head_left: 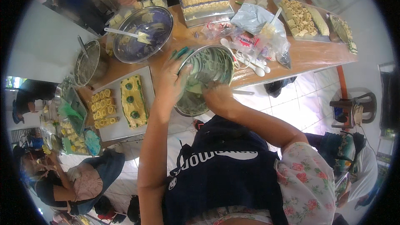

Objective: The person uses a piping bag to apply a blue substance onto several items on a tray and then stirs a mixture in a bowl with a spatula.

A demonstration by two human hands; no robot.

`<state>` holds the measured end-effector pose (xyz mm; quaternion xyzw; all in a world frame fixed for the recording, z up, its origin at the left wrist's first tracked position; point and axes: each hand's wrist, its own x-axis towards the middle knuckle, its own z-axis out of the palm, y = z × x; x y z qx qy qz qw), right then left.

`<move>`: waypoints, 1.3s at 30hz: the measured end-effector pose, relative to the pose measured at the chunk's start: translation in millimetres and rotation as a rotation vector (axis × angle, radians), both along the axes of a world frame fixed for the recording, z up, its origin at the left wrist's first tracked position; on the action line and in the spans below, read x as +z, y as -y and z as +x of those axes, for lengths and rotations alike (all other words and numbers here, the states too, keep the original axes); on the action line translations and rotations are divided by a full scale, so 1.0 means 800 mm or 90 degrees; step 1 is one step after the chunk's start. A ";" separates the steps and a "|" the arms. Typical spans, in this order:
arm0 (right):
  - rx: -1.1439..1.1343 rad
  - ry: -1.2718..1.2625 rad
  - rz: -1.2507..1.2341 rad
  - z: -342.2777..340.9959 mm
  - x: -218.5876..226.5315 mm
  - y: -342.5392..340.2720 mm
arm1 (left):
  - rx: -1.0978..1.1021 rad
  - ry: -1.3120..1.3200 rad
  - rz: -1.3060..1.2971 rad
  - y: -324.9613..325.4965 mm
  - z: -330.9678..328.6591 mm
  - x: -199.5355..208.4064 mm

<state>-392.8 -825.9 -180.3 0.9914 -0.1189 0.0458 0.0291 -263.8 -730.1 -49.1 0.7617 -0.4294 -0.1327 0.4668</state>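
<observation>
A steel mixing bowl (227, 52), its inside smeared with pale green icing, is tipped on its side at the table's near edge. My left hand (171, 81) grips its left rim, thumb on the inside. Something teal (179, 53) shows by those fingers, too unclear to name. My right hand (218, 96) reaches into the bowl with its fingers closed; what they hold is hidden. A thin grey handle (243, 93) sticks out to the right of that hand.
A large bowl of purple icing (166, 21) with a white spatula (121, 32) stands behind. Left lie a board with a decorated yellow cake (134, 102) and small rolls (103, 108). White spoons (259, 71), plastic bags (246, 41) and a boxed cake (206, 0) are right and far. People stand around.
</observation>
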 end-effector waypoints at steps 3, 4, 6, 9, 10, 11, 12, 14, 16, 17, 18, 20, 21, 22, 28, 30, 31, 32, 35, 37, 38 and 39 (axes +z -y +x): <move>0.069 -0.061 0.052 0.016 0.015 0.001 | 0.017 -0.083 -0.005 -0.004 0.002 -0.006; 0.082 -0.086 0.098 0.017 0.035 0.003 | 0.025 -0.115 -0.018 -0.007 0.004 -0.008; 0.110 -0.126 0.184 0.014 0.081 0.008 | 0.033 -0.062 -0.015 -0.011 0.004 -0.008; 0.134 -0.172 0.229 0.006 0.106 0.005 | 0.034 -0.013 -0.027 -0.011 0.002 -0.007; 0.135 -0.202 0.234 0.001 0.108 0.004 | 0.025 -0.017 -0.043 -0.008 0.001 -0.006; 0.133 -0.202 0.232 0.001 0.107 -0.003 | 0.023 -0.018 -0.045 -0.006 -0.001 -0.005; 0.082 -0.156 0.288 0.005 0.102 -0.012 | 0.026 -0.003 -0.036 -0.004 -0.002 -0.002; 0.031 -0.106 0.345 0.013 0.079 -0.011 | 0.028 0.014 -0.026 -0.002 -0.007 0.005; 0.038 -0.183 0.212 0.036 0.047 0.003 | 0.049 -0.131 -0.008 -0.004 -0.012 0.014; 0.062 -0.092 0.238 0.036 0.063 -0.001 | 0.076 -0.120 0.001 -0.011 -0.009 0.010; 0.043 -0.096 0.310 0.037 0.083 0.003 | 0.088 0.016 -0.007 -0.011 -0.005 0.000; 0.098 0.024 0.405 0.023 0.124 0.019 | 0.108 0.159 0.005 -0.014 -0.010 0.006; 0.132 0.056 0.339 0.006 0.113 0.026 | 0.125 0.180 0.030 -0.010 -0.025 0.026; 0.152 0.071 0.310 0.000 0.101 0.026 | 0.145 0.197 0.059 -0.007 -0.033 0.045; 0.013 -0.163 0.218 0.012 0.043 0.027 | 0.160 0.139 0.063 -0.002 -0.044 0.056; 0.028 -0.187 0.236 0.013 0.054 0.030 | 0.140 0.075 0.038 0.002 -0.032 0.019; 0.087 -0.154 0.218 0.008 0.077 0.030 | 0.133 0.041 0.027 0.003 -0.026 -0.003; 0.146 -0.121 0.199 0.004 0.096 0.030 | 0.127 0.009 0.016 0.002 -0.021 -0.022; 0.103 -0.224 0.208 0.001 0.122 0.028 | 0.111 -0.088 -0.053 0.003 -0.017 -0.048; 0.068 -0.183 0.193 0.001 0.080 0.034 | 0.108 -0.070 -0.052 0.009 -0.020 -0.041; 0.035 -0.141 0.176 0.000 0.054 0.039 | 0.101 -0.062 -0.052 0.014 -0.024 -0.031; 0.018 -0.141 0.176 -0.002 0.030 0.045 | 0.114 0.071 0.018 0.018 -0.031 0.002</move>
